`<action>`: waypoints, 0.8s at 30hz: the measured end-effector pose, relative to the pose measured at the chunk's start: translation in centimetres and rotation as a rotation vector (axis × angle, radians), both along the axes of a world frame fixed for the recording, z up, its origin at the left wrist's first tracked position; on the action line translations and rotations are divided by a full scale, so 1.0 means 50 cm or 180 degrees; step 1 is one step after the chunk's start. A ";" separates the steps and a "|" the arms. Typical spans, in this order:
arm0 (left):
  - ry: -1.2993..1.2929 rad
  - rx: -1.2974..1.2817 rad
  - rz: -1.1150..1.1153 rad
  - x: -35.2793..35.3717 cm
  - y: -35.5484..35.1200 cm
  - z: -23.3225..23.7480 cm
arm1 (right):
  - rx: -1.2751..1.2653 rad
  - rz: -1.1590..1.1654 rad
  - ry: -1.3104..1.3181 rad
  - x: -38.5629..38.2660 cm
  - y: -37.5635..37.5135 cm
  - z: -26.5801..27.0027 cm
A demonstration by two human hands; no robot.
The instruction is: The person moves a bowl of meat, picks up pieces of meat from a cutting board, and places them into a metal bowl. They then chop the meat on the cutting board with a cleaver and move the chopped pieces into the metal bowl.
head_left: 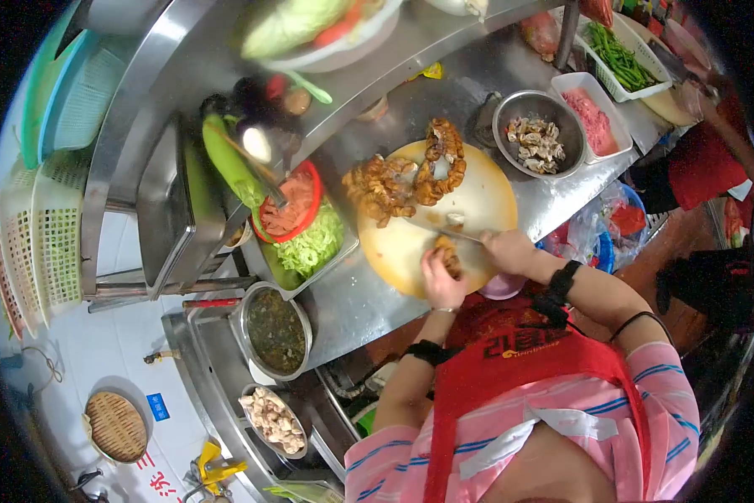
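Note:
A round yellowish cutting board (pixel 486 189) lies on the steel counter. My right hand (pixel 509 253) is closed around the handle of a knife (pixel 448 231), whose blade points left over the board. My left hand (pixel 444 281) is closed on a brown food piece (pixel 447 256) at the board's near edge. Just beyond the blade lies a small pale piece (pixel 455 220). Two larger brown, wrinkled pieces lie toward the board's far side, one at the left (pixel 381 191) and one upright in view (pixel 440 163).
Beyond the board stand a steel bowl (pixel 572 126) of chopped food and a white tub (pixel 591 117) of pink meat. At the left are a tray of shredded greens (pixel 312 241) and a bowl of dark liquid (pixel 276 331). A shelf (pixel 352 92) overhangs the counter. Another person's arm (pixel 725 126) shows at right.

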State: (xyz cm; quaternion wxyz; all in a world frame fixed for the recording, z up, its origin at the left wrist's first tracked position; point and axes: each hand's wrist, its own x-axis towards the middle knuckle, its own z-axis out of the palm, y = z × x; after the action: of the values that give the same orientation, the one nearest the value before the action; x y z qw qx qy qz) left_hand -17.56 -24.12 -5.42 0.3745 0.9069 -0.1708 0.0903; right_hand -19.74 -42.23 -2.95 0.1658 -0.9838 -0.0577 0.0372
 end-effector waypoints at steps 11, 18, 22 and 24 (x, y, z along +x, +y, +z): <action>-0.0686 0.0010 -0.0660 0.027 0.100 -0.031 | -0.0111 0.0338 0.0545 -0.033 -0.019 0.078; -0.0824 -0.0074 -0.0687 0.028 0.097 -0.041 | -0.0287 0.0582 0.0634 -0.004 0.028 -0.001; -0.0808 -0.0089 -0.0688 0.029 0.090 -0.029 | -0.0447 0.0355 0.0021 0.013 0.055 -0.006; -0.0788 -0.0188 -0.0672 0.027 0.086 -0.031 | -0.0405 0.0317 0.0094 0.006 0.040 -0.002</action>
State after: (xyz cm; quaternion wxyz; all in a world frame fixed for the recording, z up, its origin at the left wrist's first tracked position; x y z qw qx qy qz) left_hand -16.21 -19.85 -6.97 0.3845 0.8544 -0.3071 0.1665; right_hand -19.44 -40.24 -3.05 0.1017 -0.9876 -0.1016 0.0636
